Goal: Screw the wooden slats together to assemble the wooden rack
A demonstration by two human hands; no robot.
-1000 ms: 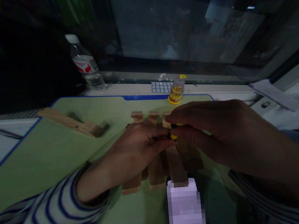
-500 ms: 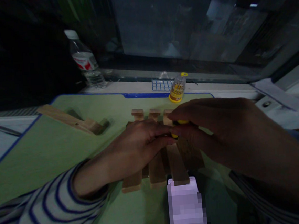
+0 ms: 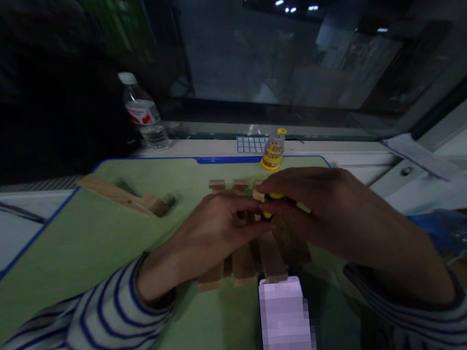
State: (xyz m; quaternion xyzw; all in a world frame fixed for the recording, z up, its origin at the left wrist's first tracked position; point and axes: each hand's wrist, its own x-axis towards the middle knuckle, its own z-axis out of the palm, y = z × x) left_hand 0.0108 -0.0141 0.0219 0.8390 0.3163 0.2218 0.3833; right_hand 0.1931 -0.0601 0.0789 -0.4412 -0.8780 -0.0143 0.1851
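Note:
Over the wooden slats (image 3: 244,266) in the middle of the table, both hands meet. My right hand (image 3: 320,200) is closed around a small yellow-and-black tool (image 3: 276,196), mostly covered by the fingers, so its exact kind is hidden. My left hand (image 3: 213,225) lies across the slats, its thumb and index finger pinched together at the tool's lower yellow part. What the left fingertips hold there is hidden. The slats lie side by side, with smaller wooden ends showing beyond my hands. A darker wooden piece (image 3: 295,243) sits beside them on the right.
A wooden piece with a block at its end (image 3: 117,196) lies on the left of the green table (image 3: 61,242). A clear yellow-capped bottle (image 3: 273,151) stands at the back edge. A water bottle (image 3: 146,117) stands behind. A pale, pixelated phone-like object (image 3: 285,316) is in front.
The view has shifted a little, so the table and bottles appear slightly lower. Both hands stay together at the yellow-and-black tool over the slats.

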